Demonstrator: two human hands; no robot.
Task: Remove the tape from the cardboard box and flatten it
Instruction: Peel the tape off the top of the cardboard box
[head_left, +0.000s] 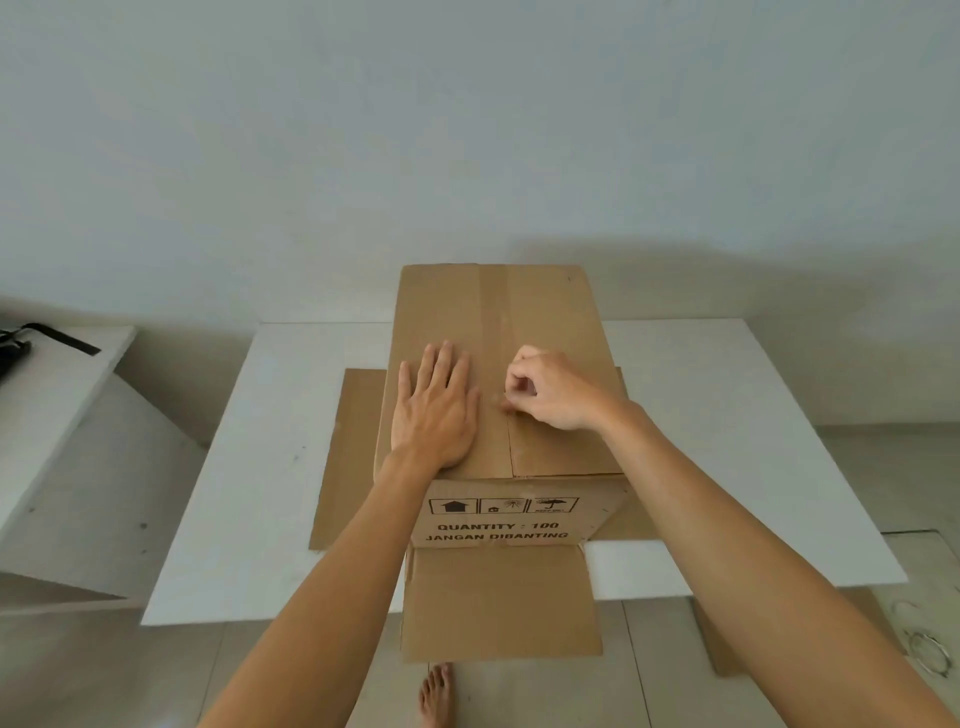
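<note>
A brown cardboard box (550, 312) stands on a white table (270, 457), its bottom flaps spread flat on the tabletop. A strip of clear tape (493, 312) runs along the seam of its top face; the near part of the seam is bare. My left hand (434, 405) lies flat, fingers apart, on the left top flap. Just right of the seam, my right hand (550, 389) is curled, its thumb and fingertips pinched at the near end of the tape. The near side of the box carries black symbols and printed words.
One box flap (498, 603) hangs over the table's front edge toward me. A second white surface (47, 415) with a black strap on it stands at the left. A bare foot (436, 696) rests on the tiled floor below. A plain wall is behind.
</note>
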